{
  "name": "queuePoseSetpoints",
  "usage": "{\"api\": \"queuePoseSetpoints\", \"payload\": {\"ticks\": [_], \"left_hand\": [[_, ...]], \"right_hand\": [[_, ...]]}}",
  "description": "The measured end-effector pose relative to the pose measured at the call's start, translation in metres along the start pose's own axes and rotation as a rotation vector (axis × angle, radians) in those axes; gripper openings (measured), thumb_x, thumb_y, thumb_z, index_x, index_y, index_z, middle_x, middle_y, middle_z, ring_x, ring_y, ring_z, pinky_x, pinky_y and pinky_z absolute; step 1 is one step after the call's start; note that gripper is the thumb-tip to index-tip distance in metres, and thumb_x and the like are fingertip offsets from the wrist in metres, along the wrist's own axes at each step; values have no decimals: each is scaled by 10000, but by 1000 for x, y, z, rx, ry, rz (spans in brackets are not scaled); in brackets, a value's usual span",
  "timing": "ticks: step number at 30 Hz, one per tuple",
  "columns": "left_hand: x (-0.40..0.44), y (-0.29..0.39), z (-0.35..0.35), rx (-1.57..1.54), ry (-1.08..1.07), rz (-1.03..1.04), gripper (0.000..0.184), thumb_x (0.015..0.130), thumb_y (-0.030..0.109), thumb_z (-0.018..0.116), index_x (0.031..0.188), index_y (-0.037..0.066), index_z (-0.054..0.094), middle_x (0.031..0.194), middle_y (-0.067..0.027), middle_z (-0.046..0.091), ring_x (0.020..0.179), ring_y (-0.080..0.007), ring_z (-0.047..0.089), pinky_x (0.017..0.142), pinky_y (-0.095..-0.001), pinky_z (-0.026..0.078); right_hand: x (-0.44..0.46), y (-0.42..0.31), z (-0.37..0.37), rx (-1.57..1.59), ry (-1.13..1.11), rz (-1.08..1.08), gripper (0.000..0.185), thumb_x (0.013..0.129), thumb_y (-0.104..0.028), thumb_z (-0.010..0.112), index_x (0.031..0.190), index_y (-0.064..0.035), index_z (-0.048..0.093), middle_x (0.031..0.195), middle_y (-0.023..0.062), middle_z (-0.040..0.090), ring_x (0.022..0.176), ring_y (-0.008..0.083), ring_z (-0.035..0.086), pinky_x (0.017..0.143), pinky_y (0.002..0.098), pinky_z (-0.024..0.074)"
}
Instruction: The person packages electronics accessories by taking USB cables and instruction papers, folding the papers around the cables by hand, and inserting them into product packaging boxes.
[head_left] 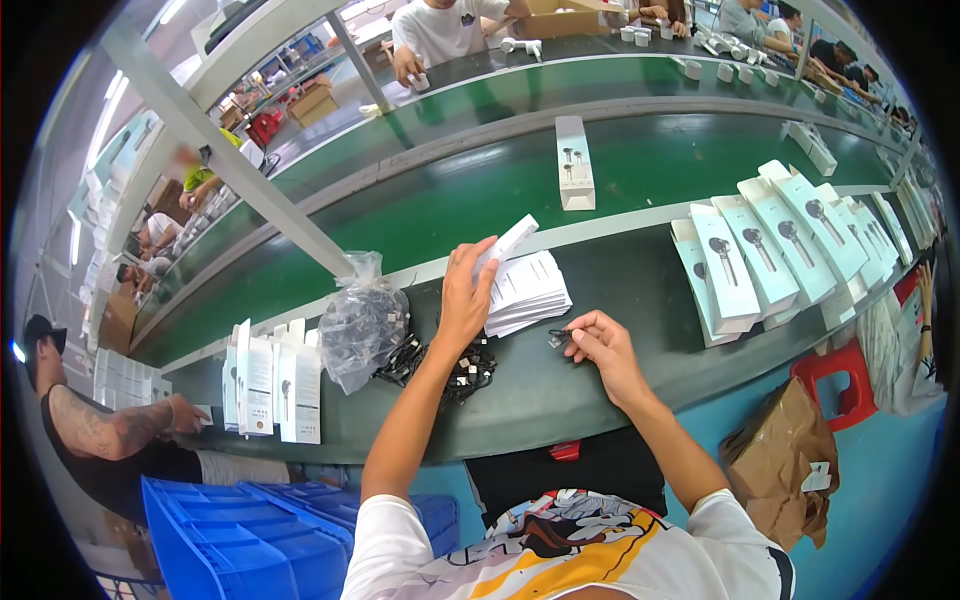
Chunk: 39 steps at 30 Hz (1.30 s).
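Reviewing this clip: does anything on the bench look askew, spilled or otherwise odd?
Mildly. The black cables lie in a loose tangle beside the clear plastic bag, untidy next to the stacked white papers. The boxes on the right lean askew, top flaps open. No damage is evident.

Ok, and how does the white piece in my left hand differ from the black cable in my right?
Colour: the white piece is pale, while the black cable is dark.
Shape: the white piece looks straight-edged; the black cable is thin and bunched up.
Size: the white piece looks larger than the black cable.
Shared: each is held at the fingers, one by the left hand, one by the right hand, near the paper stack.
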<state>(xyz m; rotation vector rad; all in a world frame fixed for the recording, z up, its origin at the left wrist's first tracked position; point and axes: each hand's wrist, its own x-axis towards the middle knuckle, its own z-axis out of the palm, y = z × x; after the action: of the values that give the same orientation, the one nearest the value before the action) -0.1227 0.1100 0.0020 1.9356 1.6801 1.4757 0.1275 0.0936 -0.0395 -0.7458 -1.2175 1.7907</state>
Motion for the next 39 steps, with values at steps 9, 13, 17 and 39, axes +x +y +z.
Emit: {"api": "queuePoseSetpoints", "payload": {"ticks": [9,13,17,39], "left_hand": [[19,-3,1,44,6,18,316,1000,165,598,1262,-8,638,1106,-181,623,1070,-348,581,967,-418,450],[-2,33,-16,187,-42,166,377,948,132,659,1302,5,626,1170,-184,622,1098,-353,583,986,-418,453],[-56,64,-19,183,-280,213,550,859,132,773,1369,36,593,1231,-207,616,1144,-393,570,991,-459,468],[-115,43,34,154,-271,74,71,882,-19,666,953,-14,660,895,-127,615,839,-332,569,766,-427,473]], "right_hand": [[-7,11,-6,-22,19,29,123,1006,-104,602,1079,-7,624,896,53,665,820,96,621,735,238,472],[-14,-3,-16,-88,90,-62,129,994,-106,614,1066,-3,639,905,55,669,796,109,633,720,255,479],[-22,-40,-38,-106,302,-261,126,981,-96,625,1065,-4,646,906,54,673,791,109,634,703,247,483],[-26,8,-20,-1055,-145,-509,110,839,-22,684,938,-37,637,965,88,586,989,301,531,898,419,402]]}}
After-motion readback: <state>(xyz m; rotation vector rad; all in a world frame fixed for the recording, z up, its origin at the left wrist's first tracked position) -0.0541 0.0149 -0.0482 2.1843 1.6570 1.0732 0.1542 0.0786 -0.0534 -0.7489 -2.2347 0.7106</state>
